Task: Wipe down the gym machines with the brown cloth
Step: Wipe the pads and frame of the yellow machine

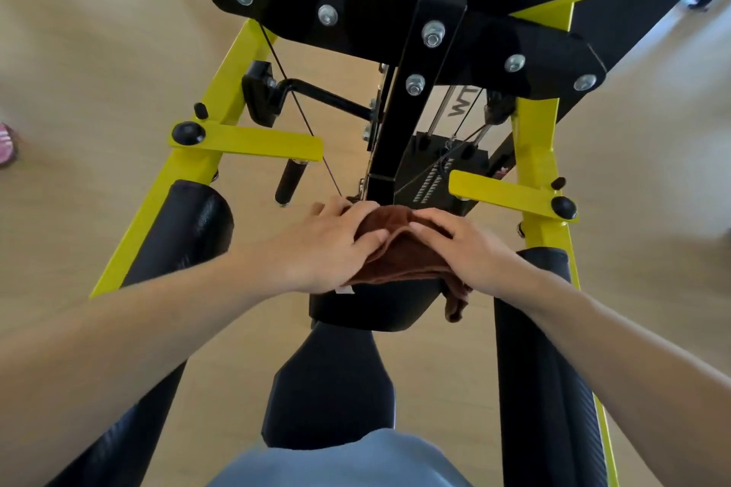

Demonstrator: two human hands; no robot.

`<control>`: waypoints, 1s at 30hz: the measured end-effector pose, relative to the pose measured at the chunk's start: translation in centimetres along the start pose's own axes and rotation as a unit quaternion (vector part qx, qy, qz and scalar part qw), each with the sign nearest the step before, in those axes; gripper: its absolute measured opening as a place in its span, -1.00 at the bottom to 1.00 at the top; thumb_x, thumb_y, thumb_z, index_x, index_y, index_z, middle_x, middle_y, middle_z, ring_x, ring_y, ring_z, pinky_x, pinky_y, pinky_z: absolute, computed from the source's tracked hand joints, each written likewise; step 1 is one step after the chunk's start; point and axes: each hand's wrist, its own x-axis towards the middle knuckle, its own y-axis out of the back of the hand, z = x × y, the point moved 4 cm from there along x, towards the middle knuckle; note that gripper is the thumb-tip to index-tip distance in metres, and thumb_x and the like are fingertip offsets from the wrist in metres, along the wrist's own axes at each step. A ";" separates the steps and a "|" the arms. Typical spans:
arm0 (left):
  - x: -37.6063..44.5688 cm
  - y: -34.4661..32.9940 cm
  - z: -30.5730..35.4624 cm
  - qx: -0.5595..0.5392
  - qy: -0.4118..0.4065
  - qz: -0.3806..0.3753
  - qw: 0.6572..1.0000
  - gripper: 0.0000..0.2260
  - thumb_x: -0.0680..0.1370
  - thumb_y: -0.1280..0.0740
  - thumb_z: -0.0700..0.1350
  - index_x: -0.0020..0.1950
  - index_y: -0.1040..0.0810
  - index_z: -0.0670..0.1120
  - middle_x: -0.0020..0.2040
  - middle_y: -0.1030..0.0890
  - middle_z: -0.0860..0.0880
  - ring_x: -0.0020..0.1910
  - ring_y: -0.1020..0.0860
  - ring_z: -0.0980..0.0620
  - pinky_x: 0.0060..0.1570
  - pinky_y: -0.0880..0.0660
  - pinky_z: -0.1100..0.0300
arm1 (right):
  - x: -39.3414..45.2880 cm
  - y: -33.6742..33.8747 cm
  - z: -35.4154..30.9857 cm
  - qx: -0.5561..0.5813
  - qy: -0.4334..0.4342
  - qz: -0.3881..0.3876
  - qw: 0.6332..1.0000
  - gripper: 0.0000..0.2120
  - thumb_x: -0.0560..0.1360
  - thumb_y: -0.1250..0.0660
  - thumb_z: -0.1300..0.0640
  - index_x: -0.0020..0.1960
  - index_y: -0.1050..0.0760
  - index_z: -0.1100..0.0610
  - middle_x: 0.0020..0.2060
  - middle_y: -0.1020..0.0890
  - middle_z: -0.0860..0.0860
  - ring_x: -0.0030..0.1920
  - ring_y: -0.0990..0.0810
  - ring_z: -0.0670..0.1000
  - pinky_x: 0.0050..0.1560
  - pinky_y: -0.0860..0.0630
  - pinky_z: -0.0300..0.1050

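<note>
there, brown cloth (399,249) on the black pad (368,308), under both flat-pressing hands: left hand (328,245), right hand (464,245).

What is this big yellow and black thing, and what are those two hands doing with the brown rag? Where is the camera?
The camera sits on the person's head and looks down, so you see their own two arms reaching forward. The big thing is a gym machine for exercising: it has a yellow metal frame, black padded parts and shiny bolts. It stands on a pale wooden floor. In the middle is a small black pad, and a brown cloth lies on top of it, with one corner hanging off the side. The left hand and the right hand both press down on the cloth, fingers mostly flat. This is how you wipe the pad clean. The blue at the bottom is the person's clothing.
</note>
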 end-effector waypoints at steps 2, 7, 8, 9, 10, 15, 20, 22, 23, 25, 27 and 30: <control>1.2 0.6 0.3 -0.016 0.003 0.018 1.000 -0.61 0.68 0.03 0.22 0.37 -0.39 0.11 0.34 -0.47 -0.07 0.31 -0.43 -0.13 0.32 -0.37 -0.08 | 1.0 0.1 -1.0 0.005 -0.019 -0.009 1.000 -0.66 0.64 -0.10 -0.28 0.16 -0.59 -0.20 0.01 -0.68 -0.14 0.04 -0.63 -0.08 0.13 -0.52 -0.11; 3.9 2.3 -1.0 -0.122 0.034 -0.028 0.992 -0.61 0.71 -0.02 0.06 -0.18 -0.53 0.06 -0.17 -0.64 -0.02 -0.19 -0.62 0.03 -0.18 -0.47 0.15 | 3.7 -0.2 -3.6 -0.143 -0.028 -0.057 0.988 -0.58 0.68 -0.01 -0.26 0.03 -0.52 -0.03 0.07 -0.65 0.07 0.00 -0.58 0.04 0.05 -0.34 -0.10; 3.8 2.3 -1.4 -0.155 0.040 -0.042 0.986 -0.62 0.71 -0.05 0.04 -0.16 -0.57 0.03 -0.24 -0.65 -0.02 -0.30 -0.62 0.07 -0.26 -0.48 0.17 | 4.1 -0.3 -3.9 -0.144 -0.041 -0.064 0.987 -0.55 0.68 -0.02 -0.27 0.06 -0.55 0.01 0.08 -0.65 0.09 0.00 -0.59 0.05 0.05 -0.36 -0.09; 3.6 2.1 -2.0 -0.204 0.049 -0.062 0.976 -0.64 0.71 -0.09 0.02 -0.12 -0.59 -0.05 -0.28 -0.65 -0.03 -0.37 -0.61 0.09 -0.28 -0.49 0.19 | 4.4 -0.5 -4.0 -0.151 -0.046 -0.067 0.985 -0.54 0.69 -0.03 -0.24 0.11 -0.57 0.04 0.12 -0.65 0.11 0.04 -0.60 0.07 0.06 -0.38 -0.08; 3.4 1.8 -2.8 -0.263 0.061 -0.079 0.960 -0.66 0.71 -0.13 0.00 -0.09 -0.60 -0.10 -0.28 -0.65 -0.05 -0.37 -0.60 0.07 -0.23 -0.51 0.18 | 4.6 -0.7 -4.3 -0.164 -0.038 -0.071 0.983 -0.56 0.70 -0.03 -0.20 0.20 -0.56 0.05 0.19 -0.64 0.11 0.10 -0.59 0.09 0.10 -0.41 -0.07; 3.7 2.0 -4.6 -0.242 0.019 0.055 0.969 -0.75 0.67 -0.21 0.05 -0.05 -0.62 0.00 -0.06 -0.67 0.00 -0.04 -0.60 -0.01 0.03 -0.50 0.11 | 3.8 -0.4 -3.1 -0.115 -0.007 0.017 0.993 -0.60 0.66 -0.09 -0.27 0.11 -0.59 -0.06 -0.03 -0.65 -0.09 0.03 -0.62 -0.01 0.01 -0.44 -0.12; 0.1 3.0 -0.7 -0.083 -0.080 0.079 0.990 -0.76 0.65 -0.23 0.11 0.22 -0.61 0.11 0.00 -0.68 0.08 -0.04 -0.63 0.08 0.04 -0.58 0.14 | -0.2 1.0 -3.9 -0.185 0.050 -0.022 0.981 -0.65 0.70 -0.12 -0.14 0.45 -0.45 -0.22 0.07 -0.64 -0.22 0.05 -0.57 -0.12 -0.01 -0.43 -0.24; -1.3 2.0 -0.1 0.049 -0.095 0.058 0.993 -0.60 0.65 -0.20 0.12 0.49 -0.38 0.13 0.24 -0.59 0.10 0.16 -0.57 0.05 0.22 -0.52 0.06 | -1.1 1.1 -4.9 -0.249 0.046 -0.062 0.965 -0.63 0.72 -0.10 -0.08 0.50 -0.36 -0.24 -0.15 -0.56 -0.27 -0.13 -0.51 -0.19 -0.21 -0.31 -0.31; -1.9 1.8 0.1 0.101 -0.101 0.061 0.988 -0.51 0.65 -0.18 0.14 0.58 -0.25 0.11 0.38 -0.50 0.11 0.29 -0.50 0.03 0.32 -0.45 0.05 | -1.3 1.0 -5.4 -0.277 0.041 -0.089 0.956 -0.62 0.73 -0.08 -0.07 0.52 -0.33 -0.23 -0.20 -0.53 -0.23 -0.17 -0.49 -0.18 -0.26 -0.30 -0.29; -2.0 1.8 0.4 0.120 -0.099 0.055 0.986 -0.46 0.66 -0.14 0.15 0.63 -0.12 0.10 0.48 -0.38 0.12 0.35 -0.45 0.02 0.38 -0.38 0.06 | -0.8 0.8 -6.3 -0.319 0.032 -0.130 0.938 -0.62 0.74 -0.04 -0.06 0.53 -0.33 -0.15 -0.13 -0.59 -0.07 -0.12 -0.54 -0.08 -0.22 -0.37 -0.19; -1.0 2.1 0.2 0.069 -0.080 0.024 0.994 -0.55 0.69 -0.09 0.11 0.59 -0.21 0.11 0.34 -0.51 0.04 0.11 -0.58 0.04 0.23 -0.49 0.10 | 0.5 0.4 -6.9 -0.330 0.021 -0.152 0.931 -0.64 0.74 -0.02 -0.04 0.46 -0.41 -0.03 0.05 -0.62 0.05 0.00 -0.56 0.05 -0.07 -0.42 -0.09; 0.8 2.5 -0.1 0.015 -0.035 -0.036 0.999 -0.72 0.69 -0.13 0.06 0.36 -0.46 0.06 0.09 -0.64 -0.12 -0.03 -0.67 -0.09 0.10 -0.59 -0.05 | 1.9 0.4 -7.2 -0.318 0.000 -0.176 0.932 -0.61 0.75 0.00 -0.03 0.35 -0.53 0.08 0.19 -0.61 0.07 0.17 -0.54 0.10 0.18 -0.41 -0.04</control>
